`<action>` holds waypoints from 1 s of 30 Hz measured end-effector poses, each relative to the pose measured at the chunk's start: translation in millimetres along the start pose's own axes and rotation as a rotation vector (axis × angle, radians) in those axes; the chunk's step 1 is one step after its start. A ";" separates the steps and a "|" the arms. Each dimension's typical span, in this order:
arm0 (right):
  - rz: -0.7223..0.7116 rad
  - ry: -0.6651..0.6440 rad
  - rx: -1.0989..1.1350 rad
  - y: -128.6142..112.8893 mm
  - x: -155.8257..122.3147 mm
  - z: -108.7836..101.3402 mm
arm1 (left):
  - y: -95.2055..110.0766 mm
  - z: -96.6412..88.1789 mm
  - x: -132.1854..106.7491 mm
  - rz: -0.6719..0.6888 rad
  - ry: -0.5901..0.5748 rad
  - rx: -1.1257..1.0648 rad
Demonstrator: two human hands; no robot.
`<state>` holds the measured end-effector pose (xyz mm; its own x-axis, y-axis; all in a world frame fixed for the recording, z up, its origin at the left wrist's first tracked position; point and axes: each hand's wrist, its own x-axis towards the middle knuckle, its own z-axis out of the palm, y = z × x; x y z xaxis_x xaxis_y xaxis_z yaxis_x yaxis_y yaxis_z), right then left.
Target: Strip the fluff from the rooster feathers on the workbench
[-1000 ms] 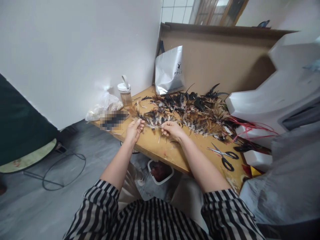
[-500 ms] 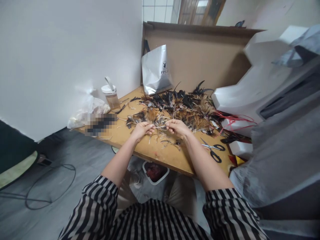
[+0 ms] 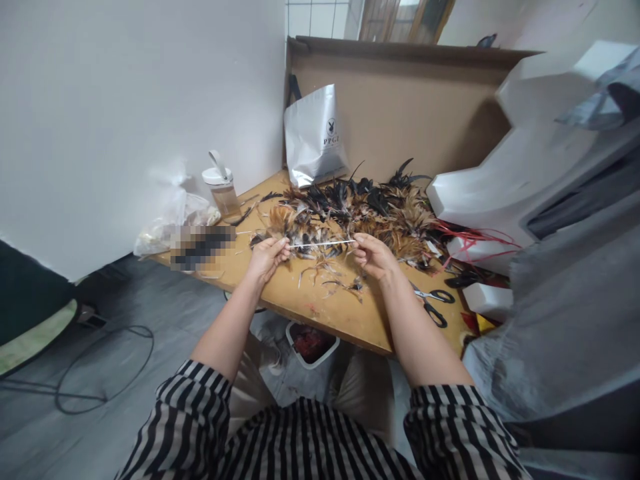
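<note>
The left hand (image 3: 269, 259) and the right hand (image 3: 373, 255) each pinch one end of a thin white strand (image 3: 323, 244) between thumb and fingertips, the other fingers curled in. The strand runs nearly straight and level between them, above the front of a heap of brown and black feathers (image 3: 370, 207) on the wooden table (image 3: 285, 293). A few loose feathers (image 3: 356, 287) lie nearer the table's front edge. Just beside the right forearm are black-handled scissors (image 3: 426, 295), their blades partly hidden by it. Beyond the heap's right end are tangled red strips (image 3: 475, 241) and a large white foam piece (image 3: 493, 177). Behind the feathers a silver bag (image 3: 315, 140) stands against a cardboard panel (image 3: 405, 110). To the left are a white-lidded bottle (image 3: 225, 197) and a clear plastic bag (image 3: 170, 223). Below the table's front edge sits a white-rimmed bin (image 3: 311, 366) with dark red contents.
</note>
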<state>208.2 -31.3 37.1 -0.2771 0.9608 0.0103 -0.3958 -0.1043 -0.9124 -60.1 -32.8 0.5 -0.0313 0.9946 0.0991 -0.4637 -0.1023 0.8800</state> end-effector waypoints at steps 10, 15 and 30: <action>-0.076 0.021 0.081 -5.7 -8.8 -13.7 | 20.2 15.2 -16.1 0.120 0.108 0.243; -0.086 -0.004 0.099 -6.1 -11.1 -8.7 | 29.9 54.7 -21.9 0.091 -0.051 0.217; -0.115 0.067 0.025 -7.2 -12.7 -10.4 | -20.0 73.3 -0.8 -0.293 -0.302 -0.014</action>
<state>223.8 -40.1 39.2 -0.1698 0.9817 0.0857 -0.4432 0.0016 -0.8964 14.1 -32.9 16.9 0.3635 0.9313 -0.0212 -0.4268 0.1868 0.8848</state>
